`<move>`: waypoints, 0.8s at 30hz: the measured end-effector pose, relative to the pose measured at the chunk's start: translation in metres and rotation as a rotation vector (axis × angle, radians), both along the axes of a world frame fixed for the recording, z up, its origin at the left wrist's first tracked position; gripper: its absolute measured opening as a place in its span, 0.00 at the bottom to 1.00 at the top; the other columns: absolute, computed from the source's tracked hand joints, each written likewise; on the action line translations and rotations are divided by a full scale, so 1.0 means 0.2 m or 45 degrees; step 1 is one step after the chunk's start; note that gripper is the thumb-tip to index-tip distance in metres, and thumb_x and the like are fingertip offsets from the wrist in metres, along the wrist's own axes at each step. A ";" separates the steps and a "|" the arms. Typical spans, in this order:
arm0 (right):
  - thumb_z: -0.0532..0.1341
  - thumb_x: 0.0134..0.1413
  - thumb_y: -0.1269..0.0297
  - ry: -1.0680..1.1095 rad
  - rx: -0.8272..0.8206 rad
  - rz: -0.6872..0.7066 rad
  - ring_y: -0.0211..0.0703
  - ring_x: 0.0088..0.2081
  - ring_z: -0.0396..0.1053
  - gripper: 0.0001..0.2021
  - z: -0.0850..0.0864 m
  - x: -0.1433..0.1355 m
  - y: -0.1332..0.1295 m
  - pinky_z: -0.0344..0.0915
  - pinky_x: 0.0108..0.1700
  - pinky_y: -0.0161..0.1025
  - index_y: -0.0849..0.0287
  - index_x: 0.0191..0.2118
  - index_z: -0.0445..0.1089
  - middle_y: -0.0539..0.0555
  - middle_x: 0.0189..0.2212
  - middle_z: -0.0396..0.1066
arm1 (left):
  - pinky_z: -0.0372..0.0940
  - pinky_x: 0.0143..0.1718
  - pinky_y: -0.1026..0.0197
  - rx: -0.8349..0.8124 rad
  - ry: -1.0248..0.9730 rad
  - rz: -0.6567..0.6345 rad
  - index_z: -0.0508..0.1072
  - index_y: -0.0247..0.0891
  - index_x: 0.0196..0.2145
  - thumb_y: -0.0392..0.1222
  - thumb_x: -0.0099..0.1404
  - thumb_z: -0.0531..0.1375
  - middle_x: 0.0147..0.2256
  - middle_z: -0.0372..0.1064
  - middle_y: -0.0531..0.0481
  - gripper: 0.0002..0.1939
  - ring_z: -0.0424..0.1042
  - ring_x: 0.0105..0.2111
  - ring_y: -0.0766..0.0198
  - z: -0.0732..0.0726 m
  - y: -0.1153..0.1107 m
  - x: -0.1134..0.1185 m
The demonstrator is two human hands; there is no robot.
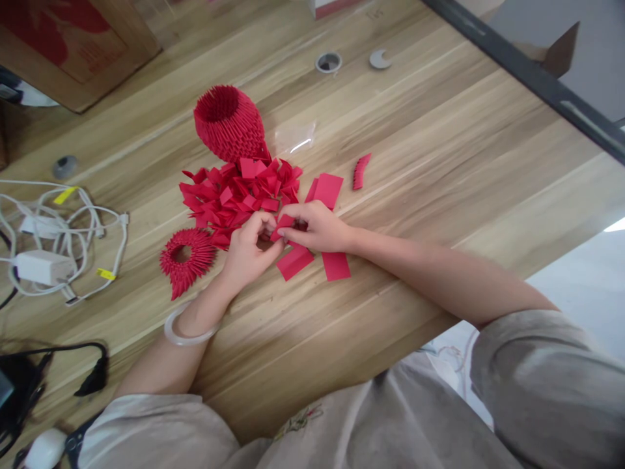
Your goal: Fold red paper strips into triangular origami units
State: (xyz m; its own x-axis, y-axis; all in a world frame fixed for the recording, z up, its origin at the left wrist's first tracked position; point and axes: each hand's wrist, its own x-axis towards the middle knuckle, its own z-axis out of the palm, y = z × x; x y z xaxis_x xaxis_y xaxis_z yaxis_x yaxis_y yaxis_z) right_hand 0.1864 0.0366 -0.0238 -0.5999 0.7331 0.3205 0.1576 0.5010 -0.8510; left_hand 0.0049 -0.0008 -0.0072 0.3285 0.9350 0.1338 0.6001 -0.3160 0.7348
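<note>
My left hand (pixel 254 247) and my right hand (pixel 315 227) meet over the table, both closed on a small red paper piece (pixel 283 228). Beyond them lies a heap of folded red paper pieces (pixel 234 192). Flat red paper rectangles (pixel 329 189) lie behind my right hand, and more (pixel 336 266) lie just in front of it. A red ring of folded pieces (pixel 187 257) rests left of my left hand. At the back of the heap stands a red folded-paper vase shape (pixel 229 124).
White cables and a charger (pixel 45 267) lie at the left on the wooden table (pixel 439 143). A cardboard box (pixel 78 52) stands at the back left. A short red strip (pixel 360 172) and clear plastic (pixel 295 138) lie beyond my hands.
</note>
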 end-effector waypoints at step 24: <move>0.57 0.54 0.69 0.003 0.020 -0.002 0.30 0.26 0.56 0.06 -0.02 0.00 0.01 0.52 0.31 0.30 0.65 0.28 0.64 0.47 0.21 0.62 | 0.59 0.26 0.69 -0.006 0.014 0.036 0.62 0.40 0.36 0.39 0.55 0.63 0.27 0.66 0.57 0.13 0.63 0.24 0.72 -0.03 0.01 -0.01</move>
